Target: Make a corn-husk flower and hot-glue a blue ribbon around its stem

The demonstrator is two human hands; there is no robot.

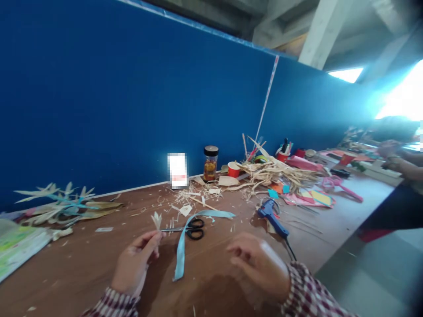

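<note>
Between the thumb and fingers of my left hand (137,259) is a small pale flower (157,219) that looks made of dried husk, its petals pointing up. Scissors with black handles (194,229) lie just beyond this hand, their blades reaching toward the flower. A light blue ribbon (180,255) curves on the table and crosses the scissors. My right hand (254,262), slightly blurred, hovers over the table with its fingers loosely bent and the thumb apart; nothing shows in it. Closest beyond it is a blue glue gun (274,218) with a dark cord.
Husk flowers (66,198) and a green-and-white packet (23,246) lie at left. Along the blue partition (132,97) stand a black-lidded jar (210,164), a red cup (233,169) and piled dried strips (271,172). Scraps litter the brown table. A person's arm (403,165) is at far right.
</note>
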